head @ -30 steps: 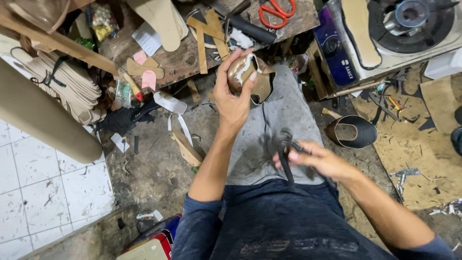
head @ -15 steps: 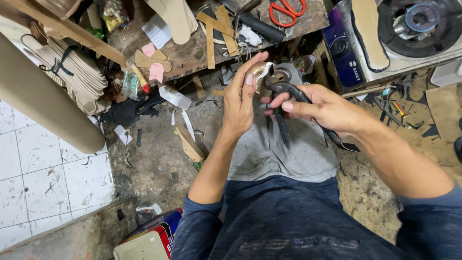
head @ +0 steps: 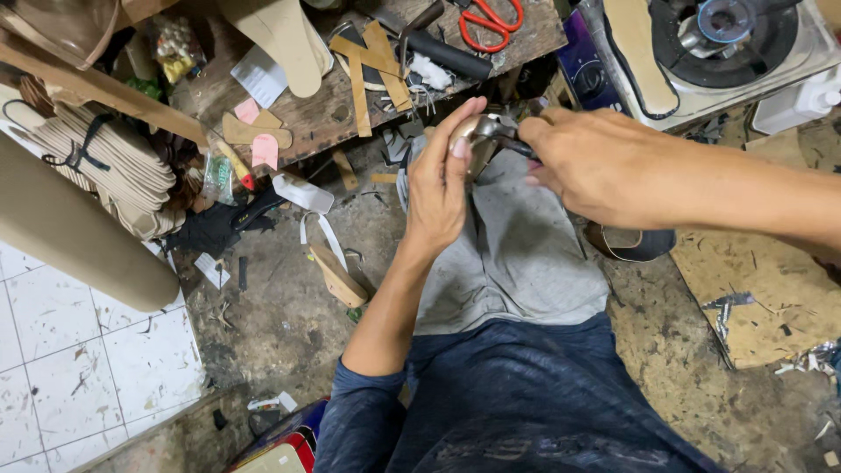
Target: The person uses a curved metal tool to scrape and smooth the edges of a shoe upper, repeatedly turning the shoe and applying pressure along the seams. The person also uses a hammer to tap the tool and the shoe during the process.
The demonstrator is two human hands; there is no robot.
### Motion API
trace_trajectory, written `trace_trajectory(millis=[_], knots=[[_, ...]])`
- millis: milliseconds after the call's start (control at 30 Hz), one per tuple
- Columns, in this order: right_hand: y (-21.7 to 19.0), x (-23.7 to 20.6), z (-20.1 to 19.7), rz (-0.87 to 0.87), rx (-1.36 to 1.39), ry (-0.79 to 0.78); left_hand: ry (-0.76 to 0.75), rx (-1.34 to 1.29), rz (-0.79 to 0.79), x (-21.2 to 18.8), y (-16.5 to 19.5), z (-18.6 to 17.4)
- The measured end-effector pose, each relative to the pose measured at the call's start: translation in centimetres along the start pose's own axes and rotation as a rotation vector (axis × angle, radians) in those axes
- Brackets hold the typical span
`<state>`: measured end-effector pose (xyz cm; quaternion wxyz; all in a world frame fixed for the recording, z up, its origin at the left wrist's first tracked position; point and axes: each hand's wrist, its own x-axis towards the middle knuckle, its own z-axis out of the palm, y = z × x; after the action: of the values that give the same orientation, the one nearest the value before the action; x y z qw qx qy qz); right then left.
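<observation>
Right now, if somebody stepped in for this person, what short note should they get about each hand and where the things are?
Left hand: grip around a small tan shoe piece, held up over the lap.
Right hand: grip on dark metal pliers, whose tip meets the piece's top edge.
Nearby: red scissors and tan insoles on the wooden bench; a stack of insoles at left.
Done: tool brought to the piece.
Left: cannot tell how far the edge work has gone.

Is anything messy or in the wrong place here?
Yes. Offcuts and strips litter the dirty floor below the workbench. The left hand and right hand work over it all.
</observation>
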<state>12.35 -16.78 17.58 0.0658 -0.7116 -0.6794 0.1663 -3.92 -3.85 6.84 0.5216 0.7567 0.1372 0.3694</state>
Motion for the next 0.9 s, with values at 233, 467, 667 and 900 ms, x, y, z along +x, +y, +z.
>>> trace_trajectory(millis=[233,467,667,900], knots=[[-2.2,2.8,5.3,0.042,0.335,0.276,0.029,-0.164,-0.022,0.3,-1.8,-1.8],[0.0,3.0,5.0,-0.015,0.350,0.214,0.025,-0.149,-0.027,0.8,-2.0,-2.0],[-0.2,1.9,2.5,-0.109,-0.303,0.173,0.040,-0.058,-0.131,0.9,-1.1,-0.8],[-1.3,3.4,6.4,0.057,0.051,0.318,-0.013,-0.230,-0.107,1.4,-1.6,-2.3]])
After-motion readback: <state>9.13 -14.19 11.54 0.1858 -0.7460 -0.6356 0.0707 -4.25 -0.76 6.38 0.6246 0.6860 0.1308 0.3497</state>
